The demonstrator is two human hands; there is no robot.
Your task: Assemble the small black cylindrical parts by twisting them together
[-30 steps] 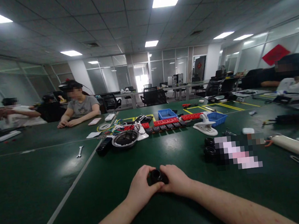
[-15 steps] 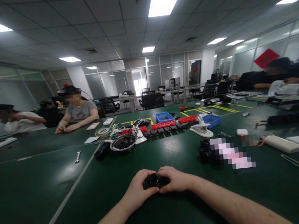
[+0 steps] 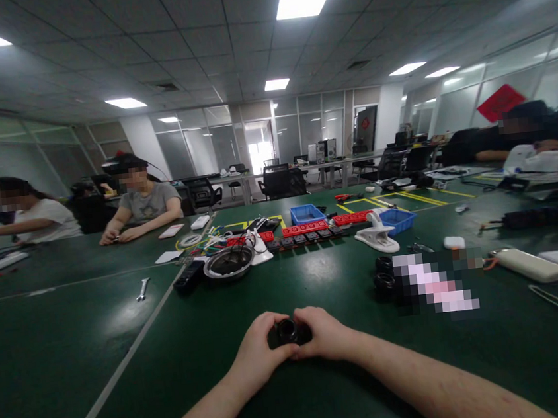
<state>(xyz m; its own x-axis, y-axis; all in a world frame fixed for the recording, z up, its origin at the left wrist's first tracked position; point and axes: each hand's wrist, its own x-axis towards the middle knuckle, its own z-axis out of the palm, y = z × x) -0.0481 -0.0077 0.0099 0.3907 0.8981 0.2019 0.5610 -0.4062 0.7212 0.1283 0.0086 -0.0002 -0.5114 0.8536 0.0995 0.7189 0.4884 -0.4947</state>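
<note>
Between my two hands, low in the middle of the head view, is a small black round piece (image 3: 287, 330) with a dark, ring-like opening on top. My left hand (image 3: 256, 349) curls round its left side, with the thumb in front and the fingers behind. From the right, my right hand (image 3: 326, 334) closes about it in the same way, and the fingertips of both hands nearly meet. The underside of the piece is hidden, and its exact kind cannot be told. Under it lies the dark green tabletop (image 3: 300, 406).
Two black round pieces (image 3: 385, 282) lie to the right. Beyond are a round dish with cables (image 3: 228, 263), red strips (image 3: 304, 227), blue bins (image 3: 308, 214) and a white clamp-like stand (image 3: 379, 235). A wrench (image 3: 142, 289) lies left. Other people sit around the table.
The view has tilted slightly. My hands keep their hold on the black round piece, with little movement. The person at far left has stretched an arm forward over the table.
</note>
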